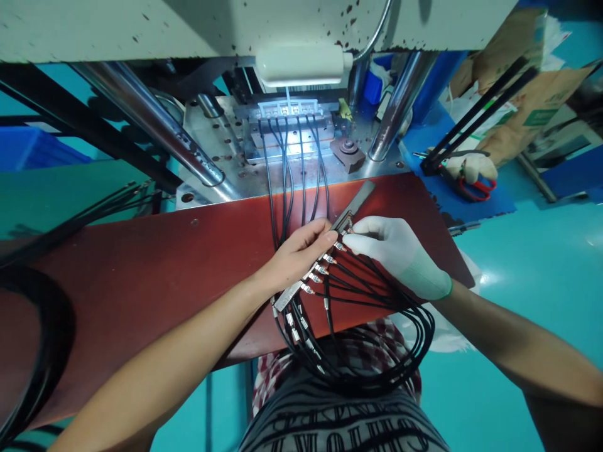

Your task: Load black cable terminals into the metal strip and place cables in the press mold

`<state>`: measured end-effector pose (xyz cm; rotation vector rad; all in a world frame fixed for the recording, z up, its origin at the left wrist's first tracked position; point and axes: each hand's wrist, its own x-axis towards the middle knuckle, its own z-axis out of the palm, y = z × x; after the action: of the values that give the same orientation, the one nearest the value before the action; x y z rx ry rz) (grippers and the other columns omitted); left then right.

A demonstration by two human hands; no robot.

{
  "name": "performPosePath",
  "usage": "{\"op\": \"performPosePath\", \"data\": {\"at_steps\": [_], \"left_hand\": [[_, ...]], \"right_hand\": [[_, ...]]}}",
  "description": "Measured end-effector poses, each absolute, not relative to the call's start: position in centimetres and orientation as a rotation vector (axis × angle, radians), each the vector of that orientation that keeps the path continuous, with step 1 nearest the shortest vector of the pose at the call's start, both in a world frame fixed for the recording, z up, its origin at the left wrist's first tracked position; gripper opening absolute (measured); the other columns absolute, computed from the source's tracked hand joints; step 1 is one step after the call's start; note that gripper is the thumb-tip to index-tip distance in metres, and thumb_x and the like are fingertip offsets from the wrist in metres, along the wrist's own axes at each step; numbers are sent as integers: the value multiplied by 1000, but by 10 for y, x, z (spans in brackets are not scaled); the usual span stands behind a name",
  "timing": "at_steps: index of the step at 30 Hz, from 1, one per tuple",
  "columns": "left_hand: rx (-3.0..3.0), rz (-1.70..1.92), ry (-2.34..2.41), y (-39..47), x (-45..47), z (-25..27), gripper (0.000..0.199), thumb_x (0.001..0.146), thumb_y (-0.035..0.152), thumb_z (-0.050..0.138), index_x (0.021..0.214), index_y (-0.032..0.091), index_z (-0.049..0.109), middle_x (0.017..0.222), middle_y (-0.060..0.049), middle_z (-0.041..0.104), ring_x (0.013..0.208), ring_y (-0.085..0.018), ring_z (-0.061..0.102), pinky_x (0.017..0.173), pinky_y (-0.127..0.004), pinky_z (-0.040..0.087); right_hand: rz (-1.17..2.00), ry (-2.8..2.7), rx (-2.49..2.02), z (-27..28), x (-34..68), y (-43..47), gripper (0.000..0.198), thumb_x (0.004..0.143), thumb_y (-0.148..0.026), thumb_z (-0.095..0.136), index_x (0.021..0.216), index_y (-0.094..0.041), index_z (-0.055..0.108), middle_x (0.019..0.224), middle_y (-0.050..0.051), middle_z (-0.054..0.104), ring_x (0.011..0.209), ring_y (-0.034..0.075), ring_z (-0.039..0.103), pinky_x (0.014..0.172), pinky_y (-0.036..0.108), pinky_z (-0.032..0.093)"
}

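Bar (360,197): grey, flat, slanted, edged with shiny plugs (321,269). Left hand (301,252) clamped on it; right hand (398,254) apparently pinching top plug.

Showing smooth, dull metal on the bar (360,199) in the middle, shiny metal on the connectors (321,269) along it, smooth, softly glossy plastic-looking sheathing on the cables (426,324) at near right, and matt cloth on the glove (406,256). Gleaming with polished metal on the left and right posts (151,125) and with smooth, plastic-looking casing on the white cylinder (301,66) between them. Wearing chipped paint on the far beam (117,31), a smooth, faint gloss on the reddish tabletop (155,276), creased paper on the bag (558,91) at far right, and a glossy finish on the floor (504,273).
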<state>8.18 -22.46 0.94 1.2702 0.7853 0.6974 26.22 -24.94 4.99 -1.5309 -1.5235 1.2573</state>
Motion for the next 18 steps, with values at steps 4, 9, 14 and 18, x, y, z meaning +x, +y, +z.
{"op": "performPosePath", "data": {"at_steps": [4,9,14,18], "left_hand": [[1193,709,762,-225,81,8,37,91,49,55,79,15,44,68,3,44,58,-7,42,53,-19,34],[1194,683,742,-224,79,6,36,92,49,53,81,15,45,69,2,45,58,-7,42,54,-18,34],[1165,659,721,-223,79,4,39,91,52,52,82,15,45,70,2,46,59,-7,44,54,-19,35],[1156,657,705,-223,80,4,40,90,54,53,82,15,45,69,3,45,58,-7,43,54,-19,36]], "right_hand": [[1132,-1514,-1535,56,271,-254,28,84,-40,61,83,-13,69,81,2,64,77,9,55,69,17,42],[1098,-1524,-1545,61,280,-252,31,90,-38,53,78,-12,63,60,-2,49,60,6,45,61,18,36],[1087,-1582,-1582,56,278,-248,35,89,-43,54,73,-12,61,59,-2,48,57,5,42,53,17,30],[1220,-1657,-1447,52,279,-242,43,91,-45,52,64,-11,50,64,0,49,65,7,44,61,19,34]]}}
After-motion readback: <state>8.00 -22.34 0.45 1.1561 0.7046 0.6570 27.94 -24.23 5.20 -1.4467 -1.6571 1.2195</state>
